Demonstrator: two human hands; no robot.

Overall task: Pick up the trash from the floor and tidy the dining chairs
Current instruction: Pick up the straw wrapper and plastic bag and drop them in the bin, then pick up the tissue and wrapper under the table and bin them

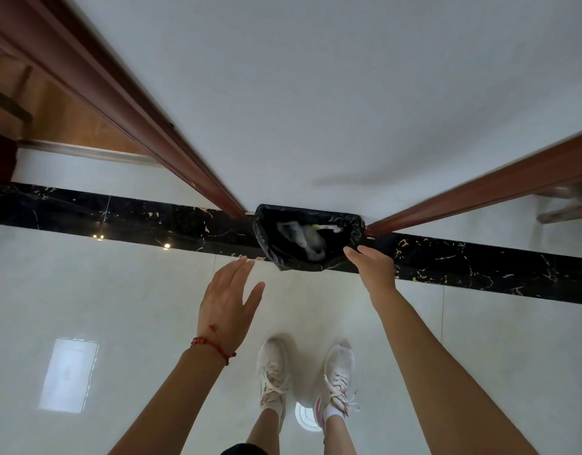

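A bin lined with a black bag [269,238] stands on the floor against a white wall. Crumpled white trash [304,239] lies inside it, blurred. My left hand [228,298] hovers open to the lower left of the bin, fingers spread, with a red bead bracelet on the wrist. My right hand [373,266] reaches to the bin's right front edge, fingertips at the bag rim; nothing shows in it. No dining chairs can be made out for sure.
Brown wooden door frames [171,142] [480,192] run on both sides of the white wall. A black marble strip [118,215] crosses the glossy pale floor. Pale wooden furniture legs [568,205] show at far right. My feet in white sneakers [273,372] stand below the bin.
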